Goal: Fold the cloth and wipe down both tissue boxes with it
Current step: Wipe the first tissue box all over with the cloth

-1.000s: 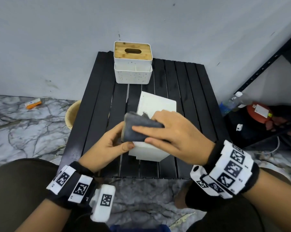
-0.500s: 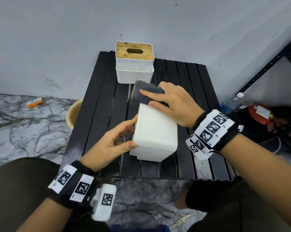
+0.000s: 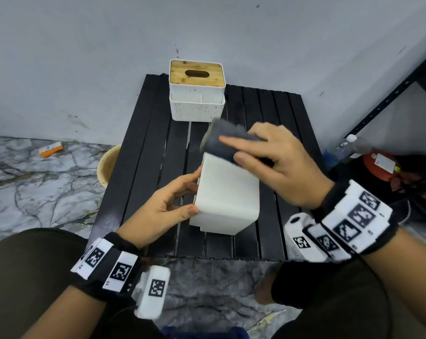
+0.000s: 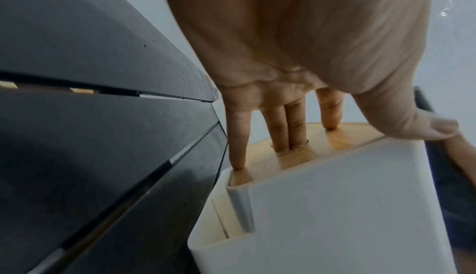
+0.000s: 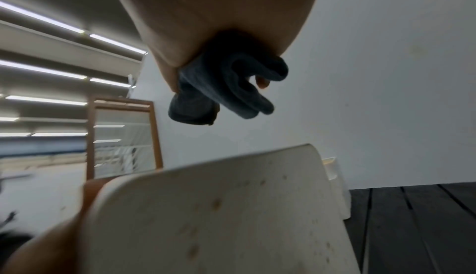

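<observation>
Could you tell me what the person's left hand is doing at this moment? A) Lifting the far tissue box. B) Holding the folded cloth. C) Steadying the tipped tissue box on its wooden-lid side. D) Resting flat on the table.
C: the left hand holds the near tissue box lying on its side, fingers on its wooden lid, while the right hand holds the cloth.

Occlusions and blur, near box and cloth
Right hand [image 3: 284, 165] and folded cloth [image 3: 228, 143] motion-smeared in head view; cloth covers the tipped box's [image 3: 228, 196] 12 o'clock edge. Left wrist view: two fingers [image 4: 287, 130] vanish into the lid slot, tips hidden. Right wrist view: box [image 5: 219, 217] cut off at 6 o'clock
</observation>
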